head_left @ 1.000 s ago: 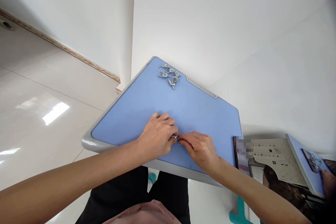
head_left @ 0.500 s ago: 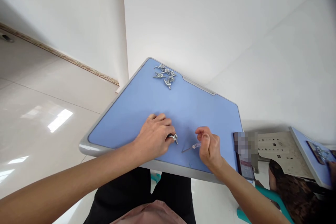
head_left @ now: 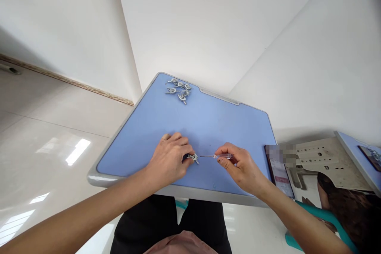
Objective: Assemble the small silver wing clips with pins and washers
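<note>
Close to the near edge of the blue tabletop (head_left: 143,139), my left hand (head_left: 171,156) pinches a small silver metal fitting (head_left: 194,157) between thumb and fingers. A short pin sticks out of the fitting, and its inner part is hidden by my fingers. My right hand (head_left: 242,166) is closed around the clear handle of a small screwdriver (head_left: 222,156). The thin shaft points left at the fitting, its tip just short of it. Several similar silver metal fittings (head_left: 180,89) lie in a loose group near the table's far left corner.
At the table's right edge lies a phone (head_left: 281,178), partly blurred out. Beyond it are a beige perforated chair back (head_left: 330,158), a teal stool (head_left: 324,216) and part of another blue table (head_left: 354,151). A white wall (head_left: 208,27) rises behind the far edge.
My right hand has turned the screwdriver from slanting down-left to nearly level and brought its tip near the fitting. My left hand keeps hold of the fitting. The view has shifted slightly.
</note>
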`<state>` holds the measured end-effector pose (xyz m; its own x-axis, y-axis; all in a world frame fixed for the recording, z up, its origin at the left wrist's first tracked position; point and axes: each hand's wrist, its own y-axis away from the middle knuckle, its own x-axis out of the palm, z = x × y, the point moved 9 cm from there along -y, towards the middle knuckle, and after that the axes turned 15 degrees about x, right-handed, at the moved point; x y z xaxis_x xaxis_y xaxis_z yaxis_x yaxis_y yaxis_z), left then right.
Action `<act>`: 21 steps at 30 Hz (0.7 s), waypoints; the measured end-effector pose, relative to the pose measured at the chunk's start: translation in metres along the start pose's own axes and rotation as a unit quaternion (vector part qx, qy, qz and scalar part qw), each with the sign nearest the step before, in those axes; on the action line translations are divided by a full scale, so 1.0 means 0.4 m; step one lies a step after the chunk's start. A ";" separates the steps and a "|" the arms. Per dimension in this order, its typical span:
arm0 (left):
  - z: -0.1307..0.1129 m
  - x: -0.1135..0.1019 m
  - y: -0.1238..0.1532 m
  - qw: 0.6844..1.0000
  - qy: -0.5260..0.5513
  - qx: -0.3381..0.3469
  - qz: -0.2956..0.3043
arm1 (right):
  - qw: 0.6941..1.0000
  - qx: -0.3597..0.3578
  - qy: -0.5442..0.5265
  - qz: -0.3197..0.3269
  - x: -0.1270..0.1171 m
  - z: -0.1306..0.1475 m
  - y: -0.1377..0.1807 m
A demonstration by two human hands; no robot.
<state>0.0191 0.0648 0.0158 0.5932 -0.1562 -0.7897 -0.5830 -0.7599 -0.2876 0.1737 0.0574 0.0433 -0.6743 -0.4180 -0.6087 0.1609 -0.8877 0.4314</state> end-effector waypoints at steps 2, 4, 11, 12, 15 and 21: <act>0.000 0.000 -0.001 1.000 -0.001 -0.001 0.000 | 0.999 -0.025 0.015 -0.014 -0.001 0.008 0.002; 0.000 0.000 -0.002 1.000 -0.003 -0.001 0.000 | 0.998 -0.057 0.031 -0.022 0.000 0.021 0.004; 0.000 0.000 0.000 1.000 -0.007 0.003 -0.001 | 0.992 -0.100 0.073 -0.025 0.004 0.044 0.004; 0.000 -0.001 0.001 1.000 -0.007 0.004 -0.002 | 0.991 -0.104 0.076 -0.026 0.005 0.047 0.004; 0.000 -0.001 0.001 1.000 -0.008 0.005 -0.004 | 0.990 -0.111 0.083 -0.028 0.006 0.051 0.003; -0.002 -0.003 -0.002 1.000 -0.011 0.013 -0.013 | 0.975 -0.164 0.141 -0.053 0.012 0.084 0.003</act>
<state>0.0192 0.0651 0.0175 0.5970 -0.1226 -0.7928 -0.5814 -0.7470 -0.3223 0.1467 0.0609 0.0632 -0.4817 -0.3164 -0.8172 0.3537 -0.9234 0.1490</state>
